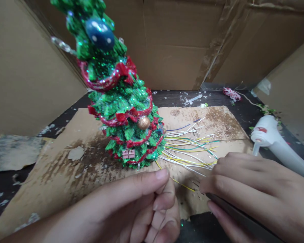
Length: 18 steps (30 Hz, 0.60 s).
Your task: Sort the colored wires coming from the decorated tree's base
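A glittery green Christmas tree figurine (pixel 131 114) with red garlands and a large blue bauble (pixel 100 33) stands tilted left in the middle. White, yellow, green and purple wires (pixel 190 140) fan out from its lower right side. My left hand (pixel 142 206) is closed in front of the tree, thumb and forefinger pinched on a yellow wire (pixel 184 185) that shows on both sides of the fingertips. My right hand (pixel 258 192) is closed around a dark, flat, narrow tool (pixel 243 216); its kind is not clear. Thin dark tips (pixel 195 183) show just left of that hand.
A stained cardboard sheet (pixel 58 135) lies under the tree. A white glue gun (pixel 271 145) rests at the right. Behind are a red-and-white string bundle (pixel 231 94) and glue scraps. Cardboard walls (pixel 172 44) enclose the back and sides. A sandpaper-like piece (pixel 15 152) lies left.
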### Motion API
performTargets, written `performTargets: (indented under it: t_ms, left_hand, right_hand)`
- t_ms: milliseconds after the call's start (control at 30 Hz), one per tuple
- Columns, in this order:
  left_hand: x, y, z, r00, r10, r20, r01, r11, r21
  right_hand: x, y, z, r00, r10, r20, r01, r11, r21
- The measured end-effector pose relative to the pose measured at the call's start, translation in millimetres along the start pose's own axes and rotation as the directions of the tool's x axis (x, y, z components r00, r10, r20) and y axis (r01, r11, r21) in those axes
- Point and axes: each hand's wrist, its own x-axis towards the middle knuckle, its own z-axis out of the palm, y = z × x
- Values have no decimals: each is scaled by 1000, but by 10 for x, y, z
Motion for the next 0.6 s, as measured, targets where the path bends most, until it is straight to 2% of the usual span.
performTargets:
  t_ms: [233,300,400,533,600]
  left_hand:
    - [91,8,-59,999,31,-8,-31,999,35]
    - [117,-49,-94,999,42,-11,-41,998,51]
    - [40,-247,-233,999,47,-16,-45,993,109]
    - [-309,-612,-598,998,44,-36,-28,938,346]
    - [-484,-765,-781,989,121,-90,-45,806,590]
  right_hand:
    - [88,11,9,998,57,6,-58,991,119]
    - [105,15,6,997,76,10,-77,985,153]
    - [131,20,6,994,103,17,-105,973,206]
    - [141,27,9,990,136,24,-137,952,272]
    - [133,32,3,988,155,25,-155,941,301]
